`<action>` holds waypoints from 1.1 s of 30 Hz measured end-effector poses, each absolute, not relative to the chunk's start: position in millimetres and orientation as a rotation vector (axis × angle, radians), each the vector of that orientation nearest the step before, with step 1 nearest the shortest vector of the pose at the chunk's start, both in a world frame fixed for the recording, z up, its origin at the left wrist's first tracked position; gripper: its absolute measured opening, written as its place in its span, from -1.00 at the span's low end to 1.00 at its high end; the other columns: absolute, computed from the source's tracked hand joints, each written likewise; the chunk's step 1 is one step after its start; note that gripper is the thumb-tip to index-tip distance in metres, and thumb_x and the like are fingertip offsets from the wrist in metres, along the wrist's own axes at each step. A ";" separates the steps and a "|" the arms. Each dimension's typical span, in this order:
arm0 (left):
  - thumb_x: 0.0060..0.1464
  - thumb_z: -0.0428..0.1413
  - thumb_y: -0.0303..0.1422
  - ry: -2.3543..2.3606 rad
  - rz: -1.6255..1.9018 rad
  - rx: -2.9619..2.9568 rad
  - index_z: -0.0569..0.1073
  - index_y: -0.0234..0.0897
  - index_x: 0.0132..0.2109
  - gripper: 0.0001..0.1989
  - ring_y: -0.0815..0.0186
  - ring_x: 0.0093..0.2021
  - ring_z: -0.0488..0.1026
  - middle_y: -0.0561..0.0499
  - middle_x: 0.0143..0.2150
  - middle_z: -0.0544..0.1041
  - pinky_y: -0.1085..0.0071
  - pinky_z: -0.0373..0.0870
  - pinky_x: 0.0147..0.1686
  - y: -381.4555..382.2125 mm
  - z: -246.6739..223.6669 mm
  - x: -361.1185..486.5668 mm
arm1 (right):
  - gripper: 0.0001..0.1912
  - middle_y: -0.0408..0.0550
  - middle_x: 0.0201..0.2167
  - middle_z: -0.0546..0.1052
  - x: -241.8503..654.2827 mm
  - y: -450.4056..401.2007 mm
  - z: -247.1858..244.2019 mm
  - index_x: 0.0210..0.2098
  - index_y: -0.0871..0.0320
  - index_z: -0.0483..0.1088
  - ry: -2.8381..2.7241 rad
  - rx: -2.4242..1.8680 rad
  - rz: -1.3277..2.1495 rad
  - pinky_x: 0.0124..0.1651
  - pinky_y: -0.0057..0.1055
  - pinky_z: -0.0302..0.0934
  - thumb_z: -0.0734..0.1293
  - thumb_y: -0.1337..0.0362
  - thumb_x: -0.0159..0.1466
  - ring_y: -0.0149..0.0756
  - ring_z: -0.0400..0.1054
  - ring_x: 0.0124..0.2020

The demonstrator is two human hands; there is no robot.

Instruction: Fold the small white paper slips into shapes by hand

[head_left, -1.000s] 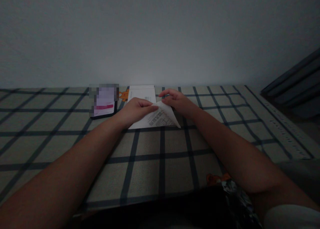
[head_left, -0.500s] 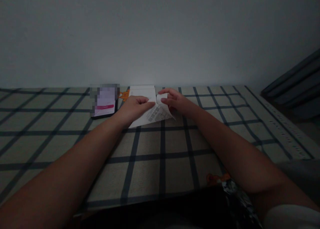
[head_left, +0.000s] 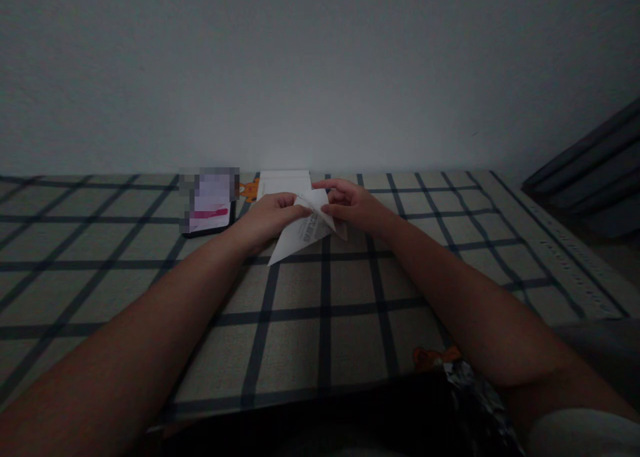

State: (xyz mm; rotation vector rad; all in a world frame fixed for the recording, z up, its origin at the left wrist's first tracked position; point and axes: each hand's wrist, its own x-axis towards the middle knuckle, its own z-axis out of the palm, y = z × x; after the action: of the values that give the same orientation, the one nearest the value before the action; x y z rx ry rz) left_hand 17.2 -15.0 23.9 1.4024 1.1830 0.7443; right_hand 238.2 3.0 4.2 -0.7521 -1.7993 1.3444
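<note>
A white sheet of paper point(head_left: 303, 234) with dark printing is held between both hands above the checked cloth, its folded or curled edges rising at the top. My left hand point(head_left: 270, 217) is closed on the paper's left side, thumb pressed on top. From the right, my right hand point(head_left: 350, 202) pinches the paper with the thumb and a finger, while its index finger stretches out over the upper edge. Just behind the hands lies a white pad or stack of paper point(head_left: 285, 180), partly covered by the left hand and the sheet.
A phone point(head_left: 213, 200) with a lit, partly blurred screen lies left of the hands. The checked tablecloth point(head_left: 300, 330) reaches back to a grey wall point(head_left: 320, 70). An orange cartoon figure point(head_left: 249, 190) shows beside the pad. Dark folded fabric point(head_left: 595, 170) is at the far right.
The paper has turned and bunched between the hands; its lower left corner now points down toward me. The curled part by my right hand has become a pointed fold. Both hands shifted only slightly.
</note>
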 end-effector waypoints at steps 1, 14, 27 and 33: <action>-0.08 0.31 -0.22 1.157 0.712 1.374 0.58 -0.28 -0.21 -0.71 0.22 -0.37 0.55 -0.08 -0.31 0.65 0.37 0.42 -0.38 -16.0 25.2 17.5 | -0.48 -0.20 -0.38 0.45 238.2 2.7 4.8 0.20 0.17 0.31 -1.805 -0.749 1.335 -0.36 -0.48 0.29 0.44 0.27 0.28 -0.39 0.34 -0.41; -0.14 0.34 -0.35 1.121 0.631 1.195 0.64 -0.19 -0.30 -0.84 0.16 -0.26 0.61 -0.09 -0.24 0.70 0.31 0.52 -0.25 -17.6 30.2 17.3 | -0.80 -0.19 -0.38 0.47 237.2 -3.2 13.8 -0.13 0.16 0.47 -1.859 -0.693 1.215 -0.37 -0.51 0.18 0.39 0.20 0.31 -0.45 0.31 -0.40; -0.14 0.39 -0.26 1.229 0.653 1.436 0.65 -0.18 -0.27 -0.77 0.18 -0.24 0.57 -0.05 -0.26 0.67 0.38 0.40 -0.30 -18.0 27.7 18.2 | -0.60 -0.11 -0.27 0.54 234.4 -1.7 10.6 -0.05 0.16 0.50 -1.913 -0.733 1.242 -0.27 -0.44 0.28 0.51 0.08 0.22 -0.36 0.39 -0.28; -0.17 0.40 -0.33 1.175 0.663 1.361 0.66 -0.17 -0.32 -0.82 0.19 -0.26 0.58 -0.05 -0.25 0.69 0.36 0.43 -0.26 -18.3 29.2 18.0 | -0.54 0.01 -0.06 0.56 235.2 4.0 3.9 0.00 0.15 0.42 -1.813 -0.710 1.257 -0.03 -0.35 0.37 0.54 0.11 0.19 -0.28 0.47 -0.06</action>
State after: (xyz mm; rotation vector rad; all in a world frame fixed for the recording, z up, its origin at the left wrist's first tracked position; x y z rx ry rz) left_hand 18.0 -18.3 29.2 1.3606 1.1750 0.6628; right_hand 235.2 4.0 3.9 -0.7101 -1.8133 1.2565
